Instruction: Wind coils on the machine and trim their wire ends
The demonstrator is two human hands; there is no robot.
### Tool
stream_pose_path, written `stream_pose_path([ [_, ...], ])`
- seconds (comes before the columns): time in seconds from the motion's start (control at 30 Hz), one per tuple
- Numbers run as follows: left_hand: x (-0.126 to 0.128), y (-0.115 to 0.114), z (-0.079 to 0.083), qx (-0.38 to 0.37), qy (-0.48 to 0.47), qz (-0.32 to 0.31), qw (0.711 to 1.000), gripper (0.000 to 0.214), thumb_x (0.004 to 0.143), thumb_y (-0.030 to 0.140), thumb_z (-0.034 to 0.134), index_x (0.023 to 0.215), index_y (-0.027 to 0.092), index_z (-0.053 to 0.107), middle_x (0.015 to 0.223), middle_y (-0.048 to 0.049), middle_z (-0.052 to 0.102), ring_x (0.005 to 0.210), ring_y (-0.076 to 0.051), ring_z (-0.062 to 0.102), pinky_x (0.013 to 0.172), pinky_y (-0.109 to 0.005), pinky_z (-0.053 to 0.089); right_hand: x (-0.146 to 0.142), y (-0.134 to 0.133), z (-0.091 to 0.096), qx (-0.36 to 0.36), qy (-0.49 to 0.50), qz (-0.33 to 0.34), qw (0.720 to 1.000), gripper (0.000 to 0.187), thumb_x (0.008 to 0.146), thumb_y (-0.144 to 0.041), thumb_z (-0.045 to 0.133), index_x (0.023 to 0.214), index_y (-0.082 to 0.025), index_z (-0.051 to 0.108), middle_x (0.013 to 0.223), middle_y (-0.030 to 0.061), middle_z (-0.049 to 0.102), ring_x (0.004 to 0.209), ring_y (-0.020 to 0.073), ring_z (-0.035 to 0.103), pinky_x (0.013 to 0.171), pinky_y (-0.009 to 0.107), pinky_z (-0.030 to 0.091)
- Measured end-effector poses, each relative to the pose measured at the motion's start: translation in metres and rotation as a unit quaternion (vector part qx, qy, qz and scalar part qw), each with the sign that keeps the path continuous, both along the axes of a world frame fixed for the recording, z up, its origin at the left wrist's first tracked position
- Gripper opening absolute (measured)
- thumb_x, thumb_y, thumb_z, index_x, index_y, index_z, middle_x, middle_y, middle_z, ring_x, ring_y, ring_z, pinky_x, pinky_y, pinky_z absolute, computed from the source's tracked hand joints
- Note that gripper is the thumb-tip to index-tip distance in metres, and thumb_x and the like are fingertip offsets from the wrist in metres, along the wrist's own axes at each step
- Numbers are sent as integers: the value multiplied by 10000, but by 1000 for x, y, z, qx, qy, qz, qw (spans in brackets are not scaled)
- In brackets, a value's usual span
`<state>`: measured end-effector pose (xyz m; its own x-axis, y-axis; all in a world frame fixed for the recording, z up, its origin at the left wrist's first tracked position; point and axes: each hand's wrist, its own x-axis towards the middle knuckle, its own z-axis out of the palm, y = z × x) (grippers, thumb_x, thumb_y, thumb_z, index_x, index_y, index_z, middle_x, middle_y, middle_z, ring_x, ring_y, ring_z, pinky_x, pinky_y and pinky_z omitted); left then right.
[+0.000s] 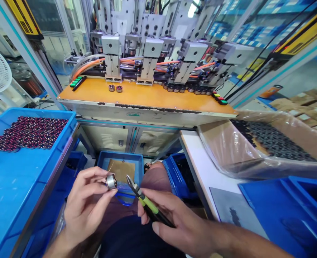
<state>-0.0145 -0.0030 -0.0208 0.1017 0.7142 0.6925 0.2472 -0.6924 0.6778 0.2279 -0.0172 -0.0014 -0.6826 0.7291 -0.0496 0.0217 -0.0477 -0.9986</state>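
While the left hand (84, 202) pinches a metal cylinder (111, 181), seemingly leaving its wire (111, 165) free, the right hand (183, 218) clasps its fingers (162, 196) around cutters (149, 205).

The orange-topped desk (147, 96) is worn dark in patches along its front edge. Four upright metal fixtures (147, 66) are lined up across its back. Toward the left, two small round parts (111, 88) are set close together on the bare top, while a row of dark round parts (197, 89) is ranged toward the right. Green-and-black pieces (76, 82) are placed at the left end, coloured pieces (219, 98) at the right. By the white side desk (205, 166), a plastic-lined carton (222, 150) and a grey sheet (222, 204) are carried.
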Motion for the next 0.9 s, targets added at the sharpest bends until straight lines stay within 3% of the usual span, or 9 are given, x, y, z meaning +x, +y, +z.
stream_pose_path([
  [0.13, -1, 0, -2, 14, -42, -36, 998, 693, 640, -226, 662, 1165, 204, 519, 1171, -75, 664, 1073, -248, 683, 878, -447, 626, 5, -3, 3, 31, -2, 8, 999, 340, 823, -81, 501, 1153, -146, 547, 1037, 93, 588, 924, 163, 600, 853, 354, 521],
  [0.43, 1, -8, -5, -30, -43, -56, 997, 681, 670, -225, 625, 1182, 214, 529, 1195, -70, 689, 1117, -263, 680, 966, -502, 591, 1, -3, -1, 90, 12, 19, 996, 405, 813, -64, 497, 1197, -173, 564, 1023, 82, 596, 937, 164, 610, 848, 334, 532],
  [0.9, 2, -11, -6, -49, -67, -57, 995, 648, 673, -231, 620, 1145, 205, 531, 1182, -51, 706, 1110, -236, 686, 992, -451, 581, -7, -1, 5, 63, -16, 18, 998, 179, 807, -98, 500, 971, -160, 537, 873, 41, 572, 752, 126, 574, 704, 281, 496],
])
